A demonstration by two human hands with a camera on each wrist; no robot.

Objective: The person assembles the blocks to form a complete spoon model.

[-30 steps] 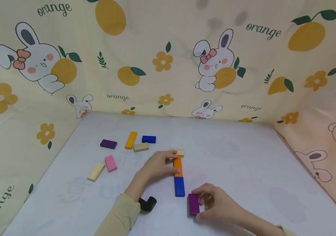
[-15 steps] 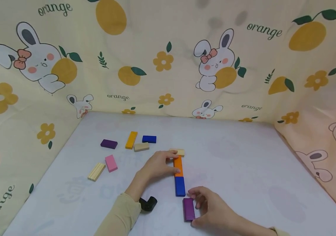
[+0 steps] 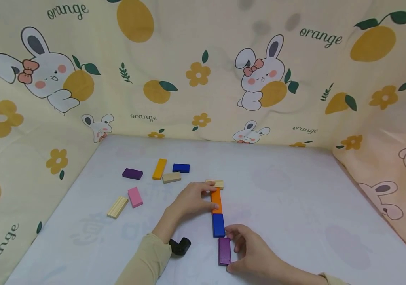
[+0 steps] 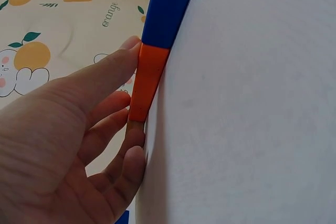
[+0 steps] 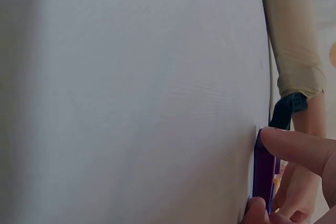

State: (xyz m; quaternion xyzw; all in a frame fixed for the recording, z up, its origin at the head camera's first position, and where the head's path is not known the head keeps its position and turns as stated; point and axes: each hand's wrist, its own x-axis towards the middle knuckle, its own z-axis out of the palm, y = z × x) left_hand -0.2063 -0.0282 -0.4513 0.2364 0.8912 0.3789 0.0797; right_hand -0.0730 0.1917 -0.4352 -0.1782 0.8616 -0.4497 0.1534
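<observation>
A row of blocks lies end to end on the white table: a striped wooden block placed crosswise at the far end, an orange block, then a blue block. My left hand holds the orange block from its left side, thumb near the blue seam and fingers by the wooden block. In the left wrist view the thumb touches the edge of the orange block. At the near end of the row, my right hand pinches a purple block lengthwise between thumb and fingers, right at the blue block's end.
Several loose blocks lie to the left: a dark purple block, a yellow block, another blue block, a beige block, a pink block and a grooved wooden block. A black device sits at the left wrist.
My right hand has brought the purple block leftward, into line with the row below the blue block. The left hand stays in place on the orange block.
</observation>
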